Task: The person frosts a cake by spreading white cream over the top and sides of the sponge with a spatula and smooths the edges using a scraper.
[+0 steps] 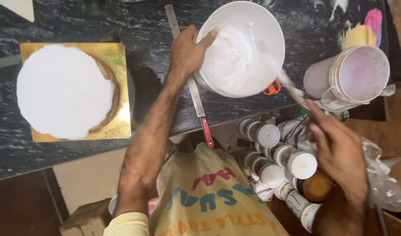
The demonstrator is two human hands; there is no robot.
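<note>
Head view: left hand [187,54] steadies the round white bowl [270,30], fingers wrapped on its rim, thumb hooked inside, while right hand [340,157] pinches a blurred spatula handle [292,89], blade in the fluffy white cream [233,57] just past the thumb. Looks like scooping; next calls for a level lift. Flat steel knife [196,94], red handle, lies under the left wrist; smooth white-frosted cake [63,89] on a gold board well left.

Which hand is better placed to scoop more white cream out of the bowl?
Probably the right hand: it holds the spatula, whose blurred blade reaches into the cream. The left hand grips the white bowl at its rim, steadying it.
</note>
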